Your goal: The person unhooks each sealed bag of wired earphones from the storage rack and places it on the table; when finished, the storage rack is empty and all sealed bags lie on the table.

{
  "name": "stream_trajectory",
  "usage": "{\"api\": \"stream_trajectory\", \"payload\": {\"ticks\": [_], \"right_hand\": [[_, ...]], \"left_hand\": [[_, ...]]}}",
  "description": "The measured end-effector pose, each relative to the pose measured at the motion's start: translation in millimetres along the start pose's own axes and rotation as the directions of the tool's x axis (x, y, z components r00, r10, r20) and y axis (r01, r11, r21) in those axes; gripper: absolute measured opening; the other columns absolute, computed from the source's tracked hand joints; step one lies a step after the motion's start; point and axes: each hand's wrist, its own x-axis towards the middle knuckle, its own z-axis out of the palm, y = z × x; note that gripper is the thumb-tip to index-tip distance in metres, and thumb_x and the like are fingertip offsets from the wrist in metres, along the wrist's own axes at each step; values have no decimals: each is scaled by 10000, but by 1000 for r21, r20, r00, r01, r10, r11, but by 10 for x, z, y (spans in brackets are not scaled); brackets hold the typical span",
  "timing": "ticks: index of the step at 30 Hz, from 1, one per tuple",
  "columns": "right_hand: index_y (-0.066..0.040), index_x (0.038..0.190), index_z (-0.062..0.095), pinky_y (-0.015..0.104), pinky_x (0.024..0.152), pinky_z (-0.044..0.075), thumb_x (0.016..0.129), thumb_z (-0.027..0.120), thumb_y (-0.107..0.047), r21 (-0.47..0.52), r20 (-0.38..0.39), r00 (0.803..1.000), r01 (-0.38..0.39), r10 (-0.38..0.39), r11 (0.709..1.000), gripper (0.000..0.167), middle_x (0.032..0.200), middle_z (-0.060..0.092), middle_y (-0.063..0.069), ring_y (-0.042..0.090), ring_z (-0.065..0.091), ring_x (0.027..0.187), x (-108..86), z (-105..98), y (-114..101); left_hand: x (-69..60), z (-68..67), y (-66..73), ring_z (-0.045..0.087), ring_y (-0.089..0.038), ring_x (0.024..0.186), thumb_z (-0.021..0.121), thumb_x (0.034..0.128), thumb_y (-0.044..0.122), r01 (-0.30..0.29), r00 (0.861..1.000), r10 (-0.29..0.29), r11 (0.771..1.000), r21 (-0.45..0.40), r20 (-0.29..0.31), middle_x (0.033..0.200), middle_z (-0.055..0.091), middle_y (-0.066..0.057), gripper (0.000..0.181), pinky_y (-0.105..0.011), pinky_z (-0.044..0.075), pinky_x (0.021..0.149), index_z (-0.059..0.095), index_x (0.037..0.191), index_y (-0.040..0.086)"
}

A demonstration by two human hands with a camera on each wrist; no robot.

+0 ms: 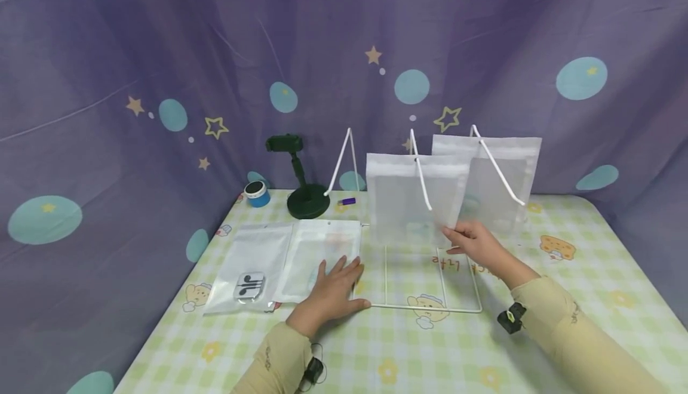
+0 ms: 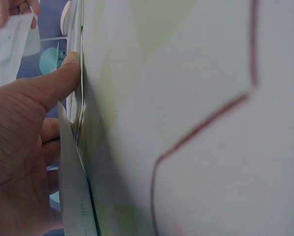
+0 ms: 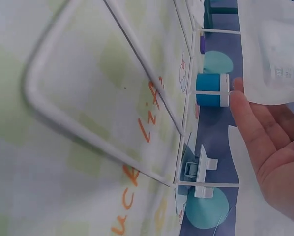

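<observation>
My right hand (image 1: 475, 245) pinches the lower corner of a frosted zip bag (image 1: 403, 203), which hangs by its top hole on the middle prong of a white wire rack (image 1: 424, 308). In the right wrist view, fingers (image 3: 265, 123) extend behind the bag (image 3: 272, 54). A second frosted bag (image 1: 507, 173) hangs on the right prong. My left hand (image 1: 333, 292) lies flat with spread fingers at the rack's left side, over the edge of a white pouch (image 1: 319, 245); its thumb reaches the front corner. Left of that lies a white bag with an earphone picture (image 1: 249, 286).
A dark green phone stand (image 1: 308, 201), a blue jar with white rim (image 1: 257, 194) and a small purple object (image 1: 347, 202) stand or lie along the back. The rack's left prong (image 1: 337, 164) carries no bag. In the right wrist view a white bracket-like piece (image 3: 202, 172) appears behind the rack.
</observation>
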Motion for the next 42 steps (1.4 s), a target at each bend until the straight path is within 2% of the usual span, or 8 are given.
{"api": "stream_trajectory", "payload": {"ticks": [7, 21, 26, 31, 34, 37, 39, 42], "right_hand": [[76, 717, 427, 424, 803, 560, 1024, 520, -173, 45, 44, 999, 16, -18, 999, 406, 748, 426, 119, 195, 626, 849, -233, -7, 4], [-3, 661, 399, 417, 757, 569, 1017, 489, -48, 35, 140, 978, 150, -154, 988, 370, 667, 438, 113, 202, 648, 798, -705, -6, -115], [-6, 644, 414, 388, 729, 577, 1011, 506, -57, -8, 102, 984, 146, -144, 989, 383, 654, 474, 62, 138, 665, 833, -832, 18, -225], [2, 678, 512, 363, 697, 582, 993, 498, 19, -37, 87, 975, 208, -204, 977, 316, 751, 590, -4, 86, 670, 876, -939, 15, -312], [-16, 831, 676, 343, 692, 581, 978, 505, 51, -34, 70, 970, 237, -234, 971, 235, 929, 685, -67, 55, 666, 916, -1004, -1, -362], [-117, 1050, 743, 295, 548, 548, 969, 502, 72, -29, 33, 968, 251, -250, 968, 317, 1084, 686, -132, 53, 676, 906, -1085, -51, -446], [-154, 1089, 739, 258, 555, 536, 951, 496, 114, -36, -9, 958, 286, -287, 958, 387, 1079, 687, -155, 68, 690, 864, -1134, -109, -511], [-99, 1109, 717, 206, 647, 536, 930, 444, 195, 25, -59, 927, 372, -370, 928, 439, 1052, 707, -96, 85, 695, 852, -1203, -242, -595]], "left_hand": [[-2, 20, -25, 240, -333, 1447, 649, 849, 596, 5, 1000, -5, 1000, -1, 2, 1564, 331, -45, 826, -694, 102, 1080, 421, 1485, 121], [-28, 18, -57, 239, -337, 1447, 656, 848, 589, 8, 1000, -8, 1000, -16, -3, 1564, 331, -51, 821, -696, 101, 1079, 428, 1481, 120], [-32, -12, -52, 230, -341, 1450, 645, 857, 588, 3, 1000, -2, 1000, -19, 3, 1570, 317, -49, 796, -698, 97, 1078, 434, 1483, 143], [-31, -22, -49, 221, -336, 1453, 639, 863, 586, 2, 1000, -2, 1000, -21, 11, 1575, 305, -40, 778, -698, 93, 1080, 433, 1486, 168], [-31, -27, -44, 223, -335, 1453, 642, 862, 584, 3, 1000, -2, 1000, -23, 12, 1574, 306, -41, 784, -698, 95, 1079, 425, 1490, 168], [-31, -35, -35, 226, -337, 1451, 643, 862, 584, 5, 1000, -5, 1000, -27, 10, 1574, 308, -43, 799, -699, 94, 1079, 410, 1498, 161], [-29, -35, -29, 232, -341, 1449, 648, 859, 581, 7, 1000, -7, 999, -32, 4, 1572, 314, -49, 807, -700, 94, 1078, 407, 1499, 151], [-24, -30, -23, 235, -343, 1447, 650, 855, 585, 12, 1000, -12, 999, -35, -3, 1572, 315, -50, 821, -699, 94, 1078, 401, 1501, 144]]}}
